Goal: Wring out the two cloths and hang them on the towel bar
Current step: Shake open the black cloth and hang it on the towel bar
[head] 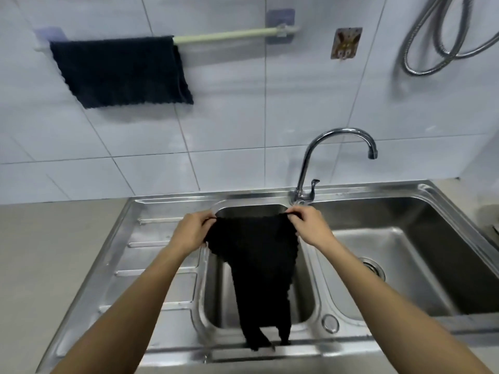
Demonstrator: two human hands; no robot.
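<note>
So both hands are pinching the top corners of the black textured cloth (253,255), left hand (193,230) on the left corner, right hand (310,225) on the right, with it stretched flat over the small stainless steel sink basin (216,298). Its long axis hangs straight down toward the near rim. The cream towel bar (229,35) sits up and far left; its bare right stretch beside the hung dark blue cloth (121,71) looks nearer the left hand. The bar's left end is hidden.
</note>
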